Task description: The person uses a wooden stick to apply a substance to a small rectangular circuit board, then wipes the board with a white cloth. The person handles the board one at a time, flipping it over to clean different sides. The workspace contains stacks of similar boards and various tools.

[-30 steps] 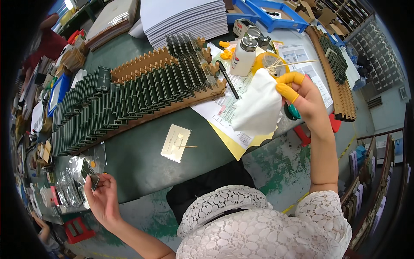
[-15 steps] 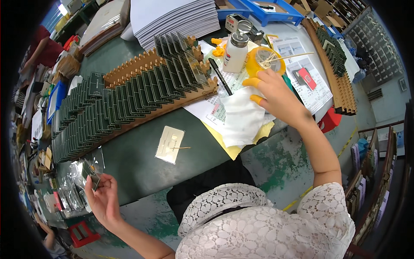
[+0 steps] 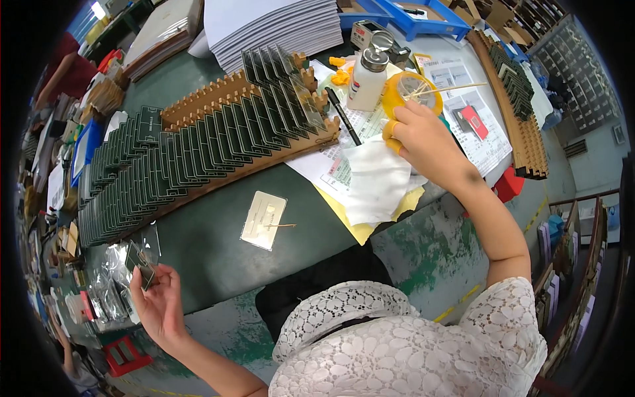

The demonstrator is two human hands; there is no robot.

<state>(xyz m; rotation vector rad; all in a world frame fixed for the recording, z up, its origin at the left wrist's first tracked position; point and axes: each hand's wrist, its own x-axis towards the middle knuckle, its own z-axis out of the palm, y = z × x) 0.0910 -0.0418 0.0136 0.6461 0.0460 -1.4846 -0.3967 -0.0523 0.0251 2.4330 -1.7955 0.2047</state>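
My left hand (image 3: 159,301) pinches a small dark rectangular plate (image 3: 141,268) between thumb and fingers, at the near left edge of the table. My right hand (image 3: 426,135), with yellow finger covers, reaches to a yellow tape roll (image 3: 433,100). Its fingers are curled together at the near side of the roll; what they grip, if anything, is hidden. Several thin wooden sticks (image 3: 456,88) stand or lean in the roll. Below this hand lies a white cloth (image 3: 378,182). A pale card (image 3: 264,220) with a thin stick across it lies between my hands.
A long slotted brown rack (image 3: 258,155) holds rows of dark plates. Beside the tape roll stand a white bottle (image 3: 368,81) with a metal top and a black marker (image 3: 344,118). Paper stacks (image 3: 271,30) and blue trays (image 3: 423,25) are behind. Clear plastic bags (image 3: 109,291) lie near my left hand.
My right hand's fingers have drawn closer together beside the tape roll. My left hand keeps its hold on the plate. The whole view has shifted slightly.
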